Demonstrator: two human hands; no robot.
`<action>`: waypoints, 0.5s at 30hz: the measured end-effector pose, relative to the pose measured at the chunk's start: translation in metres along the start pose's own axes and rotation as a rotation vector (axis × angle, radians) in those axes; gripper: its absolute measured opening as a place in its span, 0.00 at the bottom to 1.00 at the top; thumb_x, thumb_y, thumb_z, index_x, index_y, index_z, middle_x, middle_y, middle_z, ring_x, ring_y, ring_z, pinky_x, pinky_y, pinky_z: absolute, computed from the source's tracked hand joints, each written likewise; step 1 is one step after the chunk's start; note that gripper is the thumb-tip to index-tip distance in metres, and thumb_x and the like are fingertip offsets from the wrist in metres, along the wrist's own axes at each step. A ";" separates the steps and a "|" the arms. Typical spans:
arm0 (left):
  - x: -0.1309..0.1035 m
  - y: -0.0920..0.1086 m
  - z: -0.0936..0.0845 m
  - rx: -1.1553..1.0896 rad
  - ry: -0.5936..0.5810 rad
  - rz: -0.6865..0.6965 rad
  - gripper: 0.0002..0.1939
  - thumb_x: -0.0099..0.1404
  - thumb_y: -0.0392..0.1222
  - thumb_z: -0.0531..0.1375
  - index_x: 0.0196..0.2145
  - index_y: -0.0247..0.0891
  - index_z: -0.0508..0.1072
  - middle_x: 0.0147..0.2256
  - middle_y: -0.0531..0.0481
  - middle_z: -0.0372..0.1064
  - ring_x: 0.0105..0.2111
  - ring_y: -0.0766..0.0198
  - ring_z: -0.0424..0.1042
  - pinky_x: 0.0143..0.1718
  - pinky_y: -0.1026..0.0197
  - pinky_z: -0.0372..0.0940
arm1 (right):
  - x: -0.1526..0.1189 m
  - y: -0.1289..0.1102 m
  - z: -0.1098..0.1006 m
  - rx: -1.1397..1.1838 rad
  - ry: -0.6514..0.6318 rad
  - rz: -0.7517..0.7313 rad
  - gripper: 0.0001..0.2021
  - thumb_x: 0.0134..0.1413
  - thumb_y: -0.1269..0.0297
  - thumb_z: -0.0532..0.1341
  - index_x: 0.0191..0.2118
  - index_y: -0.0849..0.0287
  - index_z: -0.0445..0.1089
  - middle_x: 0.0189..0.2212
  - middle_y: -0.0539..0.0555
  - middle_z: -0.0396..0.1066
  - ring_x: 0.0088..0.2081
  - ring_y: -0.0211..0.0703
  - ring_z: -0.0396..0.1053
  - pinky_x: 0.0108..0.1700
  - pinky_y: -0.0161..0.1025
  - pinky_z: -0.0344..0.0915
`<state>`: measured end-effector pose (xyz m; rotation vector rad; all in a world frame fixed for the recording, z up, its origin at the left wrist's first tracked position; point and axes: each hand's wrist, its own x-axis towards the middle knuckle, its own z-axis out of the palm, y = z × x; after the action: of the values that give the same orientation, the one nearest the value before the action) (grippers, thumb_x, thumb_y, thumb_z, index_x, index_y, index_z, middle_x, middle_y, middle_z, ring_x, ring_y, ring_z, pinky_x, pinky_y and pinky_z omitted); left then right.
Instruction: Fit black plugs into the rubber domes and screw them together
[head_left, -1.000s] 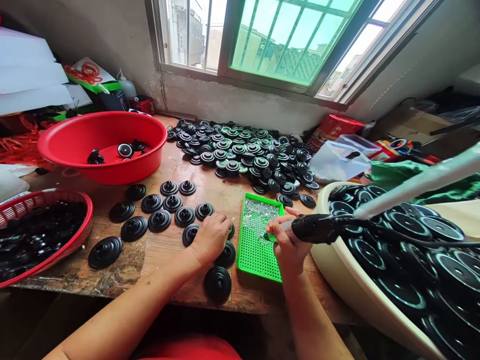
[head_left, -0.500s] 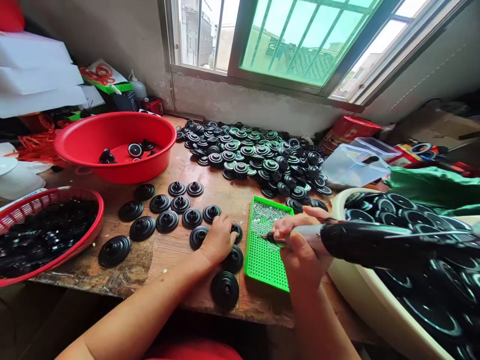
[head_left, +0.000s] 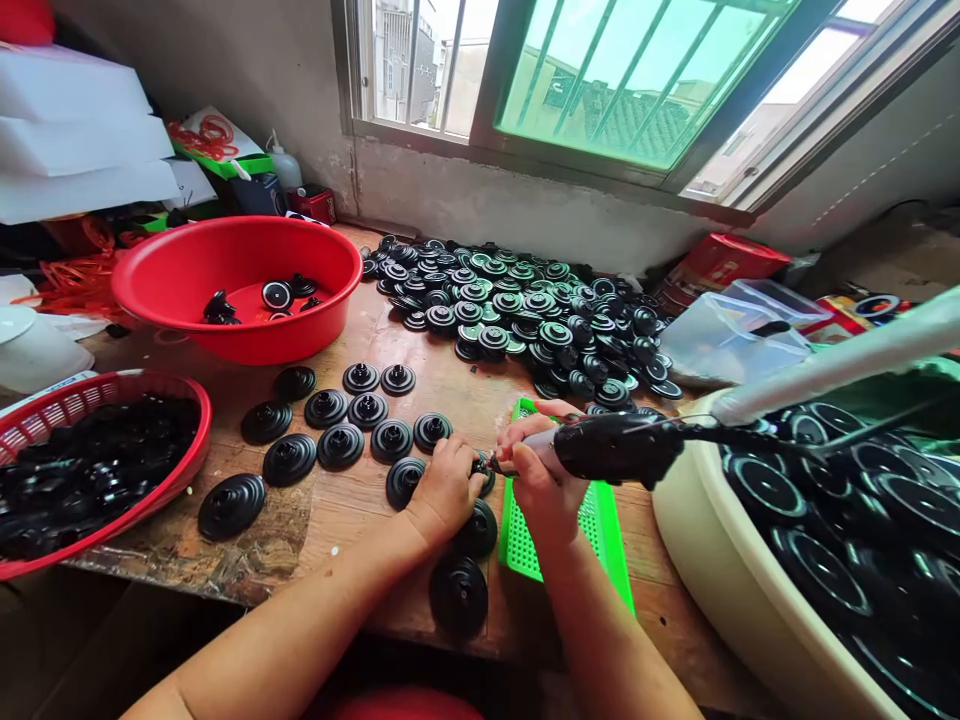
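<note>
My right hand (head_left: pixel 546 485) grips a black electric screwdriver (head_left: pixel 619 447) that lies nearly level, its tip pointing left. The tip meets the small upright part of a black stepped disc (head_left: pixel 487 480) beside my left fingers. Closed around that disc's near side, my left hand (head_left: pixel 446 488) hides part of it. Other black stepped discs (head_left: pixel 340 445) lie in loose rows on the wooden table, some close to my left wrist. Partly under my right hand and forearm is a green tray (head_left: pixel 523 545) with a grid of holes.
Behind the hands spreads a big heap of black discs (head_left: pixel 525 310). On the left stand a red basin (head_left: pixel 300 340) and a red basket (head_left: pixel 196 440) of black parts. A cream tub (head_left: pixel 694 520) full of discs borders the right side. A pale cord crosses above it.
My right hand has brought the screwdriver left from over the green tray to the disc at my left hand. The left hand stays by that disc; the view has shifted slightly.
</note>
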<state>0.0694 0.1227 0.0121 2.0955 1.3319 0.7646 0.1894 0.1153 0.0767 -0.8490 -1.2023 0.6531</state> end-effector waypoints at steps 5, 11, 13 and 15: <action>0.000 0.002 -0.002 0.008 -0.006 0.010 0.06 0.64 0.29 0.61 0.38 0.37 0.70 0.43 0.43 0.68 0.47 0.51 0.66 0.51 0.46 0.68 | -0.001 0.005 -0.002 0.005 -0.022 0.021 0.18 0.54 0.62 0.68 0.48 0.52 0.63 0.28 0.44 0.70 0.28 0.39 0.69 0.36 0.42 0.68; 0.000 0.001 -0.001 0.000 0.009 0.017 0.06 0.63 0.29 0.60 0.37 0.37 0.70 0.43 0.42 0.69 0.47 0.51 0.66 0.52 0.45 0.68 | 0.002 0.006 -0.001 0.022 -0.056 0.102 0.17 0.52 0.67 0.68 0.44 0.52 0.62 0.26 0.42 0.66 0.26 0.37 0.68 0.32 0.39 0.69; 0.000 0.001 0.000 -0.012 0.019 0.030 0.06 0.63 0.28 0.60 0.37 0.37 0.70 0.43 0.42 0.69 0.48 0.51 0.66 0.52 0.45 0.68 | 0.003 0.007 -0.001 0.022 -0.073 0.111 0.17 0.52 0.68 0.68 0.43 0.52 0.61 0.26 0.42 0.66 0.26 0.37 0.68 0.31 0.39 0.68; 0.000 0.000 0.000 -0.013 0.029 0.039 0.07 0.63 0.28 0.60 0.37 0.37 0.70 0.43 0.42 0.69 0.49 0.51 0.66 0.52 0.46 0.68 | 0.002 0.009 0.000 0.035 -0.082 0.104 0.17 0.52 0.68 0.67 0.43 0.51 0.61 0.25 0.42 0.65 0.25 0.36 0.67 0.30 0.39 0.68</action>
<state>0.0699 0.1221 0.0121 2.1133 1.3012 0.8213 0.1902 0.1222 0.0701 -0.8671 -1.2226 0.7976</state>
